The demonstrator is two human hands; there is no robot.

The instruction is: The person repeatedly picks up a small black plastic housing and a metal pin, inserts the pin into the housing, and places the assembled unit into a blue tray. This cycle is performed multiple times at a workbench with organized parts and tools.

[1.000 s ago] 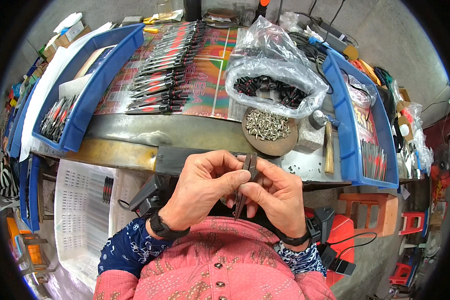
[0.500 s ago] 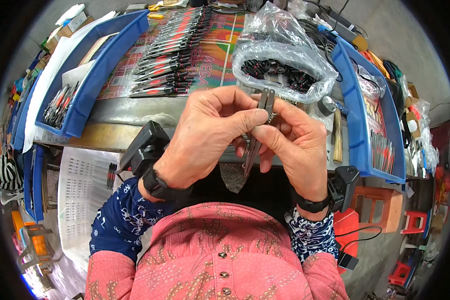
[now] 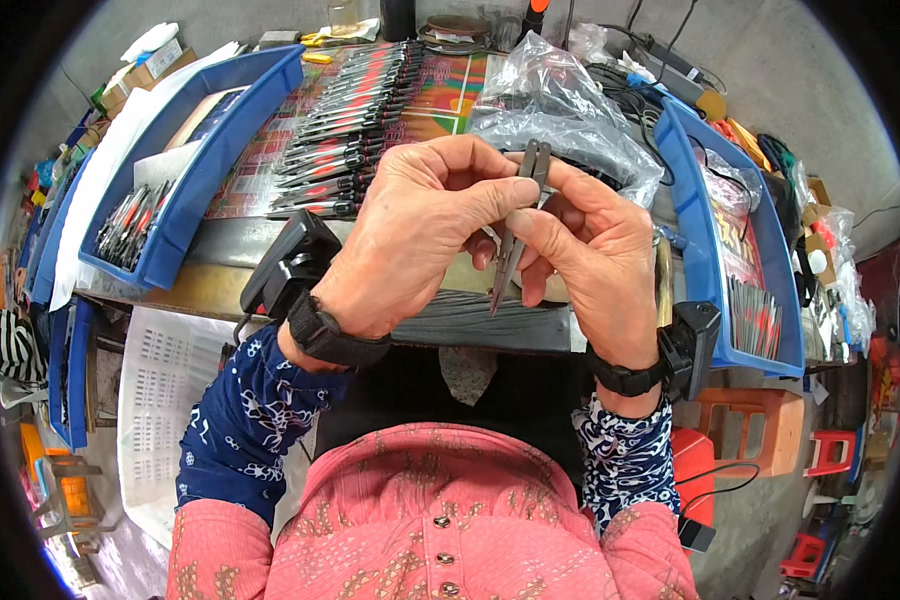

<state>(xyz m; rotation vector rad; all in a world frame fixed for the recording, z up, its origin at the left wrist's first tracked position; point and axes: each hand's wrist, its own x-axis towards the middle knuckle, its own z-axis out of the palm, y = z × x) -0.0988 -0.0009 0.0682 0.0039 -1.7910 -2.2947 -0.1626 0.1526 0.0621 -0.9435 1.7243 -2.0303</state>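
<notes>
Left of the fingers (image 3: 505,195), a blue oblong plastic bin (image 3: 232,150) holds slim red-and-black pieces (image 3: 135,225). Left hand (image 3: 395,235) and right hand (image 3: 607,260) pinch a tapered dark-grey metal tool (image 3: 507,260); beyond, a crumpled clear plastic bag (image 3: 540,75); rightward, a second blue bin (image 3: 698,240) holds thin grey-and-red strips (image 3: 755,315).

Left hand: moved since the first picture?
Yes: up the picture. Mostly below the bench's front edge then, the left hand now shows above that edge.
</notes>
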